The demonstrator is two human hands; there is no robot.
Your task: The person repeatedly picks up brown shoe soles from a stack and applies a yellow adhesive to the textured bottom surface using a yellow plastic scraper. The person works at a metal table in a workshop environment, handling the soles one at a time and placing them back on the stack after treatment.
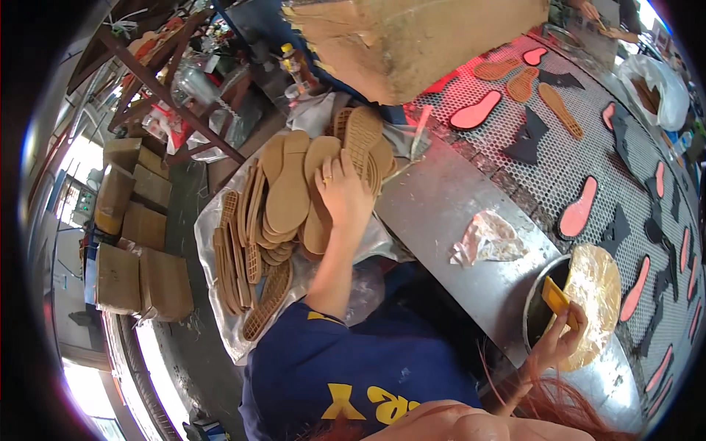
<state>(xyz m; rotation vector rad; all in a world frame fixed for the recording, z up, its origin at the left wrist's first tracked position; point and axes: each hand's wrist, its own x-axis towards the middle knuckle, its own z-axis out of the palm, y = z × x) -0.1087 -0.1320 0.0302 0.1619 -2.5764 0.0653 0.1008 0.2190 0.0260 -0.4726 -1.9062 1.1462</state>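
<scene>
My left hand [342, 192], a ring on one finger, reaches into a pile of tan shoe soles [288, 198]. Its fingers are spread over the soles near the pile's far right end, beside a sole with a ridged tread [360, 138]. No sole is lifted off the pile. On the right, my right hand [562, 336] pinches a flat yellow piece [555, 296], perhaps a brush or scraper handle. That piece slants over the rim of a round metal pot [531, 294]. A yellowed, shiny round lid or sheet [592, 294] lies against the pot.
Crumpled plastic [489, 239] sits on the metal ledge [434, 198]. Beyond it, a perforated conveyor [548, 162] carries pink insoles [476, 110], tan soles [560, 110] and black cut pieces [526, 138]. A large cardboard panel [419, 44] stands ahead; cartons [140, 275] stack at left. Another person's hand [588, 10] shows far right.
</scene>
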